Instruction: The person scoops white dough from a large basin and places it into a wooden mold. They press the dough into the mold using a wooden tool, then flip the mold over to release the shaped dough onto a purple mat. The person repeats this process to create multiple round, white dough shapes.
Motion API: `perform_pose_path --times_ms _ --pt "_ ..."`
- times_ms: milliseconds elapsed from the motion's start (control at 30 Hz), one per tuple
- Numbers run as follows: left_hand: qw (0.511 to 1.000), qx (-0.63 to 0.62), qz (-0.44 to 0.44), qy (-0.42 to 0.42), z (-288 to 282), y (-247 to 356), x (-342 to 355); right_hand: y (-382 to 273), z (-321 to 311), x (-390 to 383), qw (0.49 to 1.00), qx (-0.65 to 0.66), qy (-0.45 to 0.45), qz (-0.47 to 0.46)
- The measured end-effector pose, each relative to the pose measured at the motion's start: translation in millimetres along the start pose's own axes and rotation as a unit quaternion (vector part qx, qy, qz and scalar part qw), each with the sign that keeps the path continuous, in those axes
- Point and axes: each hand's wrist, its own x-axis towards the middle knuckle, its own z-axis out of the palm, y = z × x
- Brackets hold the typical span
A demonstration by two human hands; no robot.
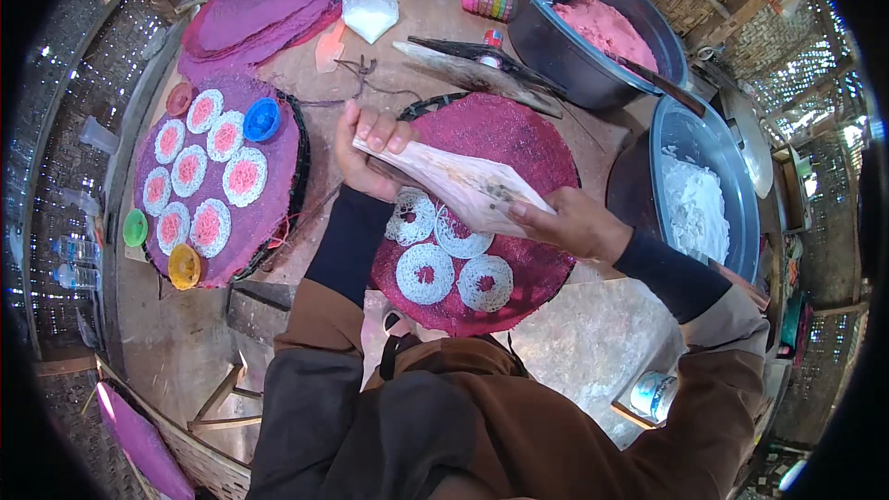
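Left hand [373,150] and right hand [576,222] both grip a pale tool [463,183] over the pink mat [523,134], blocking my view of part of it; white rings [407,270] lie there, two basins [560,57] off right

Pouch [468,187] pale pink, smudged brown and grey. 4 lacy rings [407,273] white, mat [505,143] magenta. 8 discs [190,171] lacy white, pink centres. Blue cup [262,119], yellow cup [184,267], green cup [135,228]. Pink mass [607,35], white mass [694,208].
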Motion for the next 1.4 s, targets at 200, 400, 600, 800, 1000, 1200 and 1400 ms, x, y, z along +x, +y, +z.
perform_pose_path --times_ms 200,400,600,800,1000,1200,1400 --pt "0.999 0.009 -0.005 0.042 6.5 18.5 -11.9 -16.9 16.5 -2.2 0.997 0.066 -0.027 -0.040" --pt "0.990 -0.049 0.005 0.128 -2.9 -8.7 -27.3 -0.3 5.0 -11.1 0.998 -0.016 -0.054 -0.005" --pt "0.984 0.159 -0.080 0.027 63.3 -5.9 -9.0 2.8 -16.6 -39.8 0.993 0.108 0.031 -0.045" --pt "0.722 0.674 -0.080 -0.134 83.7 -29.0 -27.7 -9.9 4.1 -30.2 0.893 0.439 -0.038 -0.086" --pt "0.687 0.717 0.116 0.028 101.1 -20.1 -54.2 21.9 77.3 31.5 0.912 0.016 0.227 -0.342" --pt "0.681 0.721 0.086 0.096 110.2 -2.0 -78.1 14.6 100.3 36.5 0.931 -0.105 0.196 -0.291" --pt "0.721 0.671 0.105 0.137 106.9 -7.1 -90.2 27.1 88.7 51.4 0.905 -0.009 0.190 -0.381"
